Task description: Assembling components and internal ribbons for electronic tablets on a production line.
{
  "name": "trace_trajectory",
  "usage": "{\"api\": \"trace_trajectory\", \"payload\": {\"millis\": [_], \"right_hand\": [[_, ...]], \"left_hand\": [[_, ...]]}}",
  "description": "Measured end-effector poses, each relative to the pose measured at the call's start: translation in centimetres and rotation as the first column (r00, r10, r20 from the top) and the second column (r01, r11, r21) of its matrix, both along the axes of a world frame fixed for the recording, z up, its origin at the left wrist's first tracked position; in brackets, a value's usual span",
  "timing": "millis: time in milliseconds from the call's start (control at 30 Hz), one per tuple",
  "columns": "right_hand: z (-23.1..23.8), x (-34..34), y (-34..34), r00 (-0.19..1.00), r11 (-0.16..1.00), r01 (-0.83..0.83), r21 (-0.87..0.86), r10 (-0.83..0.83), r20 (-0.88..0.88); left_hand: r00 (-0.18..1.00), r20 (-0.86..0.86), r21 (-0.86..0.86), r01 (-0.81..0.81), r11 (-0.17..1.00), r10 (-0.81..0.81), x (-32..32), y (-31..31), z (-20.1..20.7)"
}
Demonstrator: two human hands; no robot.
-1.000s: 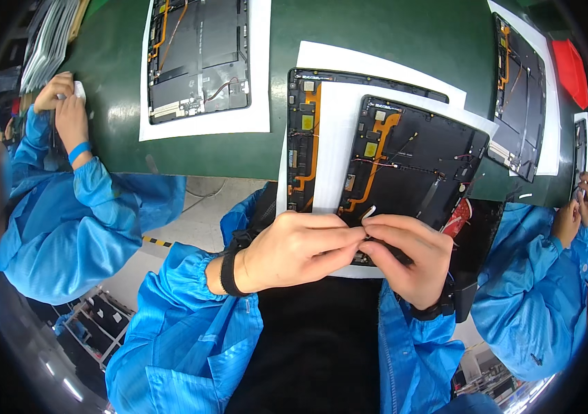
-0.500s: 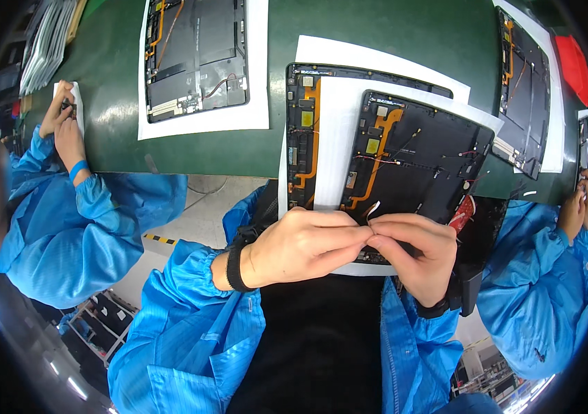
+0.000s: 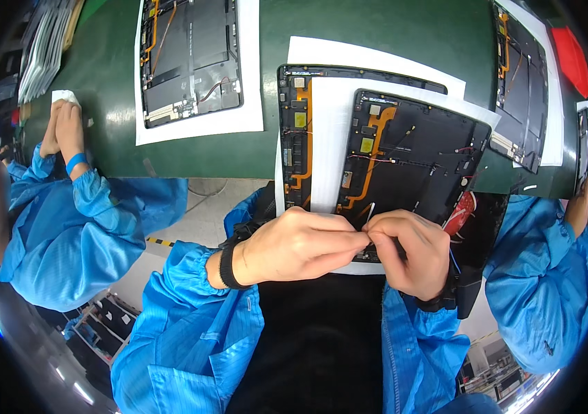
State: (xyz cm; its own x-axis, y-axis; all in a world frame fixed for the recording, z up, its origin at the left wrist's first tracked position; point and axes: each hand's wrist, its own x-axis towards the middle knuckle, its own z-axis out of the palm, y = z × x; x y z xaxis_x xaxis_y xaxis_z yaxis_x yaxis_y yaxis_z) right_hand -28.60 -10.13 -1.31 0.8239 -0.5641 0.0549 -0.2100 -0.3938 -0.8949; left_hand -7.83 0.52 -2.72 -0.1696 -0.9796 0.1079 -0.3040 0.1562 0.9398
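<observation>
Both hands meet over the lower edge of an opened black tablet shell (image 3: 439, 155) with an orange flex cable and thin wires inside. My left hand (image 3: 297, 247) is closed in a pinch, its fingertips touching those of the right. My right hand (image 3: 415, 252) also pinches. A thin white strip (image 3: 370, 212) pokes up from between the touching fingertips, beside the right index finger. Its lower end is hidden, and whether the left fingers hold it cannot be made out. Under this shell lies a white sheet (image 3: 328, 138), on top of a second opened shell (image 3: 292, 159).
Other opened shells (image 3: 190, 62) (image 3: 520, 90) lie on white sheets on the green table (image 3: 204, 155). A red tray (image 3: 571, 62) is at the far right. Co-workers in blue sleeves sit left (image 3: 80, 234) and right (image 3: 528, 290). A red-and-white bundle (image 3: 458, 214) sits beside my right hand.
The white strip now stands straighter between my fingertips, and my right fingers have curled further. The view has shifted slightly. The left co-worker's hands have moved closer together.
</observation>
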Motion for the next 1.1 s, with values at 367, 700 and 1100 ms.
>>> {"api": "trace_trajectory", "payload": {"millis": [367,700,1100], "right_hand": [[0.2,-2.1,0.1,0.873,0.851,0.378,-0.364,-0.458,-0.166],[4.3,-10.6,-1.5,0.651,0.793,0.512,-0.331,-0.609,-0.453],[0.9,-0.1,-0.1,0.993,0.941,0.111,-0.318,-0.089,0.084]], "left_hand": [[0.931,-0.364,0.317,0.1,0.943,0.024,3.0,0.0,0.4],[0.976,-0.209,0.379,0.024,0.925,0.061,2.4,-0.5,3.0],[0.879,0.47,-0.333,0.098,0.938,0.075,1.6,-2.2,2.2]]}}
